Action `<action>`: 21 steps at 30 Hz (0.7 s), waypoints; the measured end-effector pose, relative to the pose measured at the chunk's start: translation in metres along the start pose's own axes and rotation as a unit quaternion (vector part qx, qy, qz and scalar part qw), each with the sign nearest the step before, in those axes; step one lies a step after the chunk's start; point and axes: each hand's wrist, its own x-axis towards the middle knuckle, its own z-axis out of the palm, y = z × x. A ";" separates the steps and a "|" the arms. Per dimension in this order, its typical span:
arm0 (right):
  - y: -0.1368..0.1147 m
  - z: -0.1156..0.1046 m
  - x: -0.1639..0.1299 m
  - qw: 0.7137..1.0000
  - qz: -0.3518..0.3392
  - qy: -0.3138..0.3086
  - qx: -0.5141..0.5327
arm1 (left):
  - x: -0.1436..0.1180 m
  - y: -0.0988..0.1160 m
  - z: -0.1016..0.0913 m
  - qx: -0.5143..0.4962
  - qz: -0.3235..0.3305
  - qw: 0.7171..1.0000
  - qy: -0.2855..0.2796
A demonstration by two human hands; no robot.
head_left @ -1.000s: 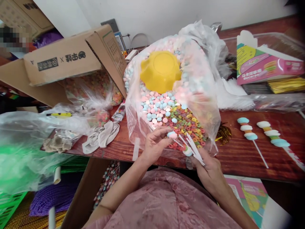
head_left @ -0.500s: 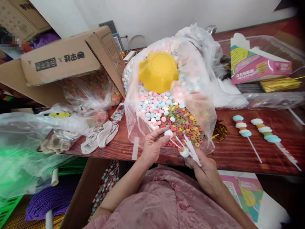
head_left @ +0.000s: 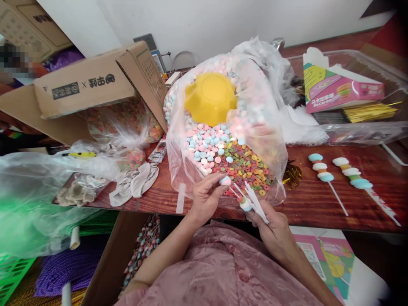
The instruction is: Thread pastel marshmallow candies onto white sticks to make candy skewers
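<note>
left hand pinching candy, right hand — sticks

Two finished candy skewers, one yellow bowl, one cardboard box, two hands.

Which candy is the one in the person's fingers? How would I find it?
Start at the big clear bag of sweets with the yellow bowl in it, then drop to its near edge. There the left hand pinches one round pink and blue candy. It alone is lifted in fingertips; the others lie loose in the bag.
</note>
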 end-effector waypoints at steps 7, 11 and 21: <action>-0.004 0.009 -0.003 1.000 0.001 0.020 0.023 | -0.001 -0.002 -0.001 0.115 0.142 0.983 -0.019; -0.009 0.022 -0.004 0.996 0.014 0.039 0.083 | -0.002 -0.001 0.004 0.081 0.124 0.989 -0.001; -0.001 0.035 -0.003 0.991 0.031 0.070 0.109 | -0.014 -0.006 0.009 0.001 0.032 0.999 -0.036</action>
